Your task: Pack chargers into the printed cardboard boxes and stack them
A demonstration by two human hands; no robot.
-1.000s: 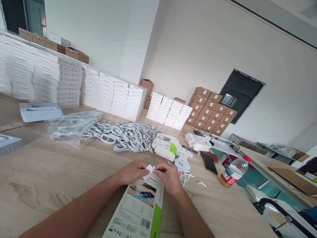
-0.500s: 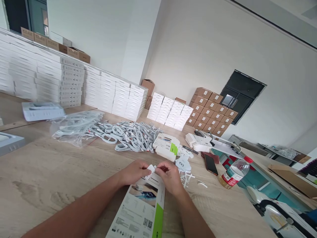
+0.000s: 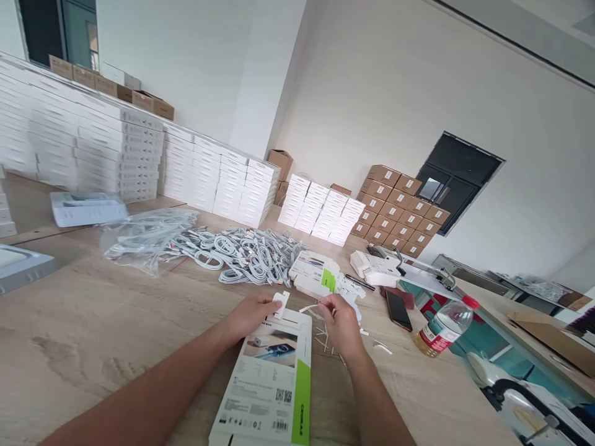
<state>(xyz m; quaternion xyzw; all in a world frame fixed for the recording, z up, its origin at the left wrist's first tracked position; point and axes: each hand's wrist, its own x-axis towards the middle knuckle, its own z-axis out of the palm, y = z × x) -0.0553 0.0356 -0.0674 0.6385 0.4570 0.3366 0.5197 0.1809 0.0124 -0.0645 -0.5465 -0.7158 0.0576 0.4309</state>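
Note:
My left hand (image 3: 253, 317) pinches a small white tab (image 3: 281, 305) between thumb and finger, right at the top end of a flat white-and-green printed box (image 3: 267, 378). That box lies on the wooden table with its QR codes and phone picture facing up. Whether the tab is joined to the box, I cannot tell. In my right hand (image 3: 341, 319), closed at the fingertips, is a thin white strip (image 3: 309, 307) that sticks out to the left. Several loose white strips (image 3: 321, 337) lie under and beside this hand.
Bundled grey cables (image 3: 253, 254) and a plastic bag of cables (image 3: 149, 238) lie beyond my hands. More printed boxes (image 3: 311, 269), a pen (image 3: 360, 282), a phone (image 3: 398, 310) and a bottle (image 3: 446, 328) are to the right. White box stacks (image 3: 186, 167) line the back.
My right hand has moved right, away from the tab, and now has a thin white strip in its fingers. The tab in my left hand is tilted more upright.

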